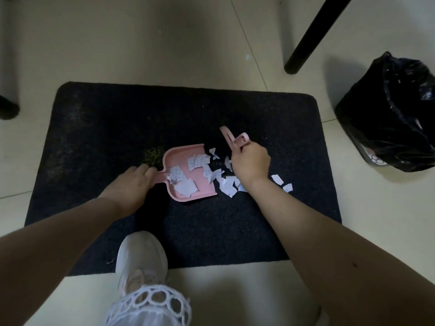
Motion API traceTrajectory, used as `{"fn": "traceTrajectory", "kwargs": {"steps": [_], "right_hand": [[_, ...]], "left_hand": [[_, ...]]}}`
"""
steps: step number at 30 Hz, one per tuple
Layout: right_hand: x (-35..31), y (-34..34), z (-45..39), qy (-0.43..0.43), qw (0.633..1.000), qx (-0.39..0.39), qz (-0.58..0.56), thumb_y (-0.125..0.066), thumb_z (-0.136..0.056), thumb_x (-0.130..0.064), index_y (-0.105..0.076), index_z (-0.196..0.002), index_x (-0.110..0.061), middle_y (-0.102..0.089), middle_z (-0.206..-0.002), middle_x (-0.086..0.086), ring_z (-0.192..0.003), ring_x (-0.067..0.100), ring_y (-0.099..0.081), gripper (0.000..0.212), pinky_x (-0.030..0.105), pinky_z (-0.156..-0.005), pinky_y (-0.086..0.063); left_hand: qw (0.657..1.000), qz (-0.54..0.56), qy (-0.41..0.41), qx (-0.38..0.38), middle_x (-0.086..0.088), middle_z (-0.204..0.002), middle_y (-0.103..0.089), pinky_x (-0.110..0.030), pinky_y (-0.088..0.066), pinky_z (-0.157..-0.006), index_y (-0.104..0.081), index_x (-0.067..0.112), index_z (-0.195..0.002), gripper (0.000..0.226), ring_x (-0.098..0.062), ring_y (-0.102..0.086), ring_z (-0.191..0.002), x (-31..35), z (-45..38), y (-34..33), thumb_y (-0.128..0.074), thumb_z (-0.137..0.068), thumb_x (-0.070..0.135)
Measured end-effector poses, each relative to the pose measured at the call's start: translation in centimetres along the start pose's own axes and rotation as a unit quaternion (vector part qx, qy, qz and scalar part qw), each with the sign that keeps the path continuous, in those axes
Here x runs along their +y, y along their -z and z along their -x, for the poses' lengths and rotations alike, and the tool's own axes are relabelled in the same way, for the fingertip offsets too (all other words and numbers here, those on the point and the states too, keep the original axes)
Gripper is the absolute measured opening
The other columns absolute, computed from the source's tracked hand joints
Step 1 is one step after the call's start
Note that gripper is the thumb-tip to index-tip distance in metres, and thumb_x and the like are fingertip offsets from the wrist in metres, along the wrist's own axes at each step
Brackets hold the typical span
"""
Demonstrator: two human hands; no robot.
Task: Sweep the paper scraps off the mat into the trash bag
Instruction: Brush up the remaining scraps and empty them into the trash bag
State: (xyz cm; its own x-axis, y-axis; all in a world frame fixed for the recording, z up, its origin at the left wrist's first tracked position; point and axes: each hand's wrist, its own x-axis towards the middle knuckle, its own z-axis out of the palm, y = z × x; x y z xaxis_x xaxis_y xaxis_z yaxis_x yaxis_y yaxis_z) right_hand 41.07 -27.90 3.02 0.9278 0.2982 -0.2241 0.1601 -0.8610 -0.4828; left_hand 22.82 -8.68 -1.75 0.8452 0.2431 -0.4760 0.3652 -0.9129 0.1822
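Observation:
A dark mat (98, 128) lies on the pale tiled floor. At its middle sits a pink dustpan (181, 158) with several white paper scraps (186, 186) in it. My left hand (134, 182) grips the dustpan's short handle. My right hand (250, 164) grips the pink handle of a small brush (235, 138), its head hidden behind the hand. More scraps (227, 187) lie at the dustpan's open edge, and two lie to the right of my wrist (282, 183). A black trash bag (388, 118) stands open on the floor beyond the mat's right edge.
My white shoe (141, 255) stands on the mat's near edge. A black furniture leg (308, 38) slants down beyond the mat's far right corner, and another dark leg (7, 107) is at the far left.

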Motion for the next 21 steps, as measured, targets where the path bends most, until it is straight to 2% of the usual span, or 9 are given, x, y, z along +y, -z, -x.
{"fn": "traceTrajectory", "kwargs": {"steps": [3, 8, 13, 18, 21], "right_hand": [[-0.3, -1.1, 0.8, 0.020, 0.999, -0.044, 0.015, -0.039, -0.101, -0.030, -0.068, -0.102, -0.013, -0.069, -0.092, 0.005, -0.087, 0.025, -0.065, 0.034, 0.025, -0.065, -0.034], [-1.0, -2.4, 1.6, 0.007, 0.997, -0.076, 0.007, -0.044, -0.098, -0.026, -0.067, -0.098, -0.008, -0.068, -0.094, 0.011, -0.087, 0.030, -0.063, 0.029, 0.028, -0.066, -0.038], [-1.1, -1.7, 1.3, -0.007, 0.994, -0.099, 0.045, -0.045, -0.096, -0.023, -0.066, -0.097, -0.008, -0.068, -0.097, 0.012, -0.086, 0.031, -0.063, 0.026, 0.029, -0.065, -0.042], [-0.7, -0.8, 1.9, -0.018, 0.990, -0.120, 0.072, -0.046, -0.094, -0.018, -0.066, -0.095, -0.008, -0.066, -0.092, 0.010, -0.078, 0.027, -0.059, 0.022, 0.028, -0.062, -0.041], [-0.3, -0.2, 1.8, -0.039, 0.990, -0.124, 0.051, -0.047, -0.094, -0.019, -0.065, -0.094, -0.007, -0.059, -0.082, 0.007, -0.072, 0.024, -0.054, 0.021, 0.028, -0.062, -0.040]], "left_hand": [[1.000, -0.002, -0.002, 0.004, -0.006, -0.119, -0.047, -0.040, -0.045, -0.090, -0.039, 0.017, -0.135, 0.036, -0.024, -0.048, -0.103, 0.0, -0.1, 0.1, -0.037, -0.099, 0.024], [1.000, -0.017, 0.004, -0.003, -0.004, -0.120, -0.046, -0.038, -0.046, -0.088, -0.037, 0.019, -0.138, 0.043, -0.022, -0.047, -0.101, -0.3, -0.5, 0.3, -0.045, -0.095, 0.017], [0.999, -0.045, -0.003, -0.015, -0.003, -0.123, -0.045, -0.038, -0.047, -0.088, -0.034, 0.022, -0.140, 0.051, -0.023, -0.046, -0.103, 0.3, -1.1, 1.0, -0.046, -0.092, 0.010], [0.997, -0.072, -0.024, -0.022, 0.000, -0.123, -0.044, -0.035, -0.048, -0.086, -0.033, 0.024, -0.140, 0.056, -0.021, -0.045, -0.103, 1.6, -2.2, 1.5, -0.046, -0.090, 0.005], [0.995, -0.085, -0.034, -0.029, 0.000, -0.126, -0.042, -0.033, -0.047, -0.085, -0.031, 0.025, -0.141, 0.056, -0.020, -0.044, -0.103, 2.2, -2.6, 1.6, -0.046, -0.090, 0.005]]}}
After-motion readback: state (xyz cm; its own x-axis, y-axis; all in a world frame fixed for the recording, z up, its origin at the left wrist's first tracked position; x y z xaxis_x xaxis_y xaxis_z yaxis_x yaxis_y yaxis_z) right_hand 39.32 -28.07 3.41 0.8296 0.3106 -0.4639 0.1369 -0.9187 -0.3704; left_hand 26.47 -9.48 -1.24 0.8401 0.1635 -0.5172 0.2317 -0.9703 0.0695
